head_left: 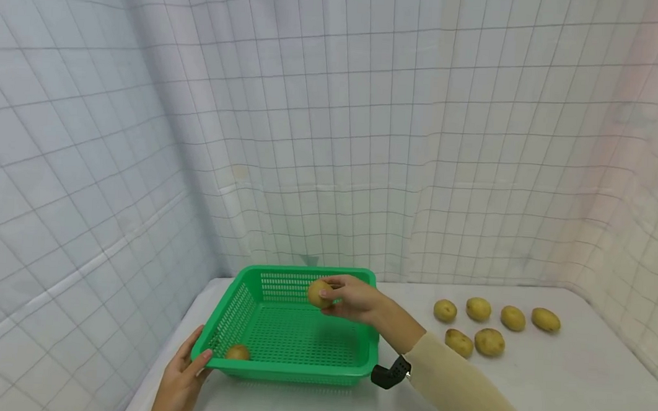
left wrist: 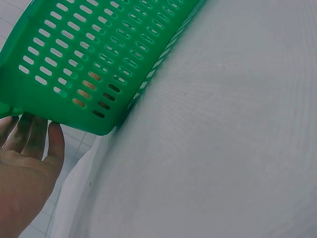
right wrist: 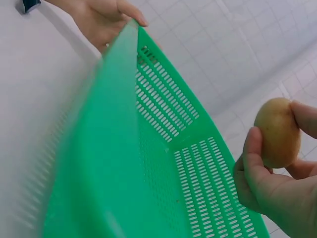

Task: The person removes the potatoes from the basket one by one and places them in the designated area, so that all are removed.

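A green plastic basket (head_left: 298,368) with slotted sides stands on the white table. My left hand (head_left: 182,375) grips its front left corner, thumb over the rim and fingers along the outer side. In the left wrist view, those fingertips (left wrist: 55,130) lie against the basket's edge. Above the far right part of the basket, my right hand (head_left: 352,300) holds a potato (head_left: 319,294) between thumb and fingers. The right wrist view shows this potato (right wrist: 277,133) raised past the rim. Another potato (head_left: 238,352) lies inside the basket near the front left corner, partly hidden by the rim.
Several potatoes (head_left: 489,342) lie in two loose rows on the table (head_left: 565,379) to the right of the basket. A black device (head_left: 390,374) is worn at my right wrist. White gridded curtains (head_left: 332,137) hang behind and along both sides.
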### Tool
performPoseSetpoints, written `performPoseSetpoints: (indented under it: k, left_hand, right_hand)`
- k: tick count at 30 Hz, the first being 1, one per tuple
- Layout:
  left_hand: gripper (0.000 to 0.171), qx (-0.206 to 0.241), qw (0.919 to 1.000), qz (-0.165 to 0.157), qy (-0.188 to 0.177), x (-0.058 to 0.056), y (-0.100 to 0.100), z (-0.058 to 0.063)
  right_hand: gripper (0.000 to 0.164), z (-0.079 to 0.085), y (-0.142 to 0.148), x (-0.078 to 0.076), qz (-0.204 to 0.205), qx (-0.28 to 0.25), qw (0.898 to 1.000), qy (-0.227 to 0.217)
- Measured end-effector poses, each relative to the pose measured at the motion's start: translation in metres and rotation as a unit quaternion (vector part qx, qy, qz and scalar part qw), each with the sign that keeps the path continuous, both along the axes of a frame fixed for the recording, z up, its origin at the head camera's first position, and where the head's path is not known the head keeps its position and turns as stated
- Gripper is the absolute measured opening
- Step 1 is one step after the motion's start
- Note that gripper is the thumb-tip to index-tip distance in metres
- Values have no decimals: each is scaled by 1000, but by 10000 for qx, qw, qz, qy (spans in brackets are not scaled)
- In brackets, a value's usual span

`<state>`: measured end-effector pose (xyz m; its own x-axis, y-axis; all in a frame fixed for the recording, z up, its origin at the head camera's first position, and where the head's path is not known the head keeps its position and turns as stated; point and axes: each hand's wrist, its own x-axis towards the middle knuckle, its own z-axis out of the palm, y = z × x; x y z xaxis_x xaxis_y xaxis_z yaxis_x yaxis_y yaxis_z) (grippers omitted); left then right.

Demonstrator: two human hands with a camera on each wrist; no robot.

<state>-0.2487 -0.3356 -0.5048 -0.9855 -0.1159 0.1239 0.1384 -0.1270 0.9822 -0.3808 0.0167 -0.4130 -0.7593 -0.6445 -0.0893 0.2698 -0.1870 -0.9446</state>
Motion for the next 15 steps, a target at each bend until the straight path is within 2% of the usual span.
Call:
performPoseSetpoints:
  k: [7,15]
  left_hand:
    - [74,27,9999,-70,73,-1,-1,-1]
    - [75,-10,9999,-112,60,-1,-1,0]
  right_hand:
    - [55,-1,11,11,-375,-351,9986,-113]
    - [50,-4,36,14,-442,-415,9982,-24]
